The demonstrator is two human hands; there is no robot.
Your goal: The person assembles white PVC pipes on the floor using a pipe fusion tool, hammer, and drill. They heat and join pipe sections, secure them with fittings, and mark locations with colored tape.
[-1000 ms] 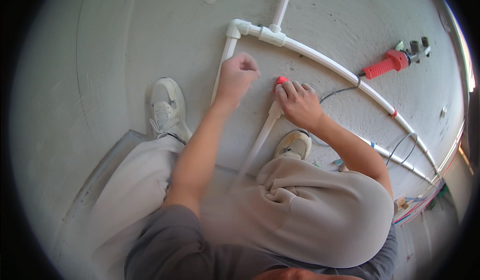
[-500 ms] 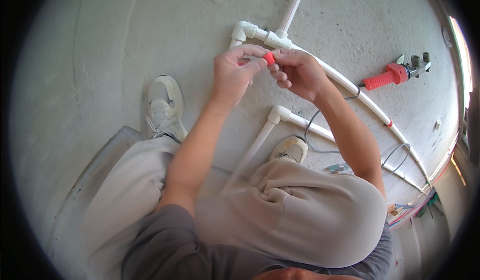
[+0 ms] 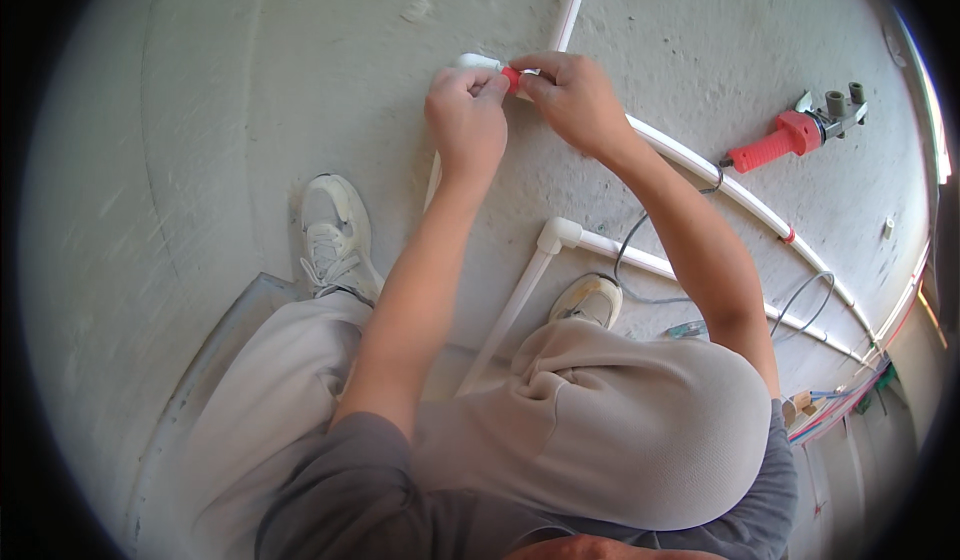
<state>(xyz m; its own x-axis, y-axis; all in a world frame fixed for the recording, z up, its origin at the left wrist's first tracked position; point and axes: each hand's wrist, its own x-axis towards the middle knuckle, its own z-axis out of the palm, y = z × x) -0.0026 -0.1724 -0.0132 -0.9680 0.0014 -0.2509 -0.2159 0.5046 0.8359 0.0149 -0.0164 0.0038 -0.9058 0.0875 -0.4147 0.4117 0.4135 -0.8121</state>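
Note:
Between the pinched fingertips of both my hands is a small red piece point(image 3: 512, 79), mostly covered, so its exact kind does not show. My left hand point(image 3: 468, 125) grips its left side, while my right hand point(image 3: 580, 105) pinches it from the right. Both hands are over a run of white plastic pipe point(image 3: 675, 152), right beside a white elbow fitting point(image 3: 478, 61). The piece lies at or just over the pipe; whether it touches is hidden. Behind my right fingers, another white pipe point(image 3: 572, 10) runs away from me, its joint hidden.
A red-handled pipe welding iron point(image 3: 765, 150) with dark sockets lies on the right, its grey cord point(image 3: 640, 222) looping across the lower pipe. A second white elbow point(image 3: 560, 233) is near my shoe point(image 3: 590, 300). One red band point(image 3: 790, 235) sits on the long pipe. Cables point(image 3: 840, 410) lie far right.
Both hands have moved forward and slightly left with the red piece, down to the pipe beside the elbow. They now hide the tee fitting that showed before.

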